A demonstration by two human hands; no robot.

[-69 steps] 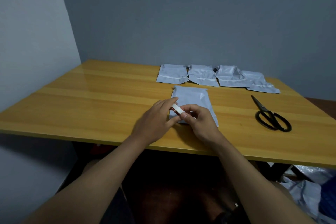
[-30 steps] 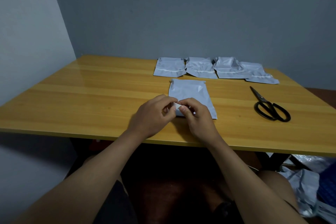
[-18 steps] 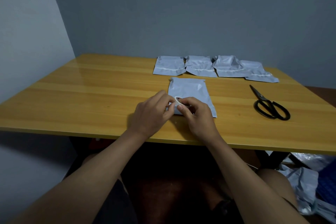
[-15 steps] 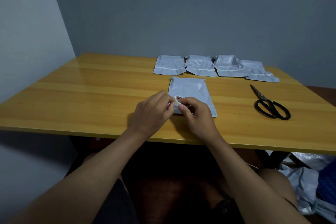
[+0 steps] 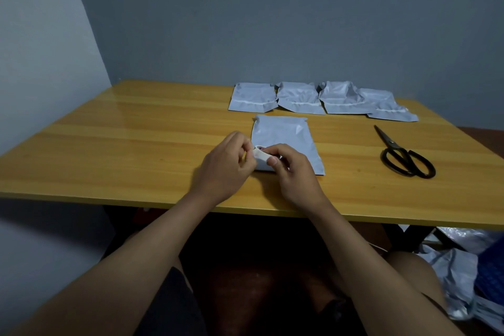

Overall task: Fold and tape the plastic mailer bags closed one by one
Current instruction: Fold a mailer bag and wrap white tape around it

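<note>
Setting: plain room, likely a home packing corner. Bare grey walls (image 5: 272,22); wooden counter (image 5: 136,144); black scissors (image 5: 406,155); loose plastic bags (image 5: 458,267) heaped on floor, dimly lit.

five mailer bags (image 5: 286,139), one scissors (image 5: 406,157), one tape roll (image 5: 259,154)

A pale grey mailer bag (image 5: 286,142) lies flat at frame centre, its near edge under a small white tape roll (image 5: 259,153). Four more grey mailer bags (image 5: 321,98), folded, with white strips across, sit in a row, upper right of centre.
</note>
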